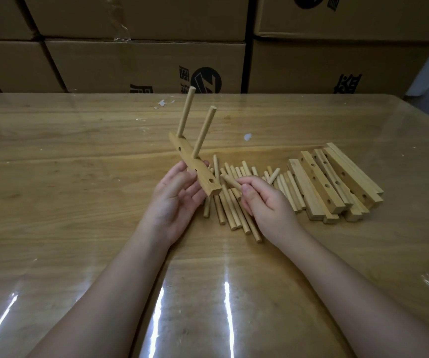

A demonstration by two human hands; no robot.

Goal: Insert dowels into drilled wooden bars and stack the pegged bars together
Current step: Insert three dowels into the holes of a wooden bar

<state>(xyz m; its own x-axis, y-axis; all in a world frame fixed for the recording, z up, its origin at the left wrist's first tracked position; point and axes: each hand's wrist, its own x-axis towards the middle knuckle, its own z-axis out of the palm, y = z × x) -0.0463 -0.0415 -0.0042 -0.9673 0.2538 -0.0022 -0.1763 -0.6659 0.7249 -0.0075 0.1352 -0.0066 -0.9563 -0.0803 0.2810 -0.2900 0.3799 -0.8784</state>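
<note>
My left hand [176,200] holds a drilled wooden bar [195,167] tilted above the table, its near end low. Two dowels [203,133] stand up out of the bar's far half, and open holes show along its side. My right hand [265,202] pinches a single dowel [230,182] whose free tip points at the bar's near end, close to the lowest hole. Below both hands lies a loose pile of dowels [236,210] on the table.
A heap of several drilled bars [337,182] lies to the right of the dowel pile. The wooden table [79,177] has a glossy film cover. Stacked cardboard boxes [143,63] form a wall along the table's far edge.
</note>
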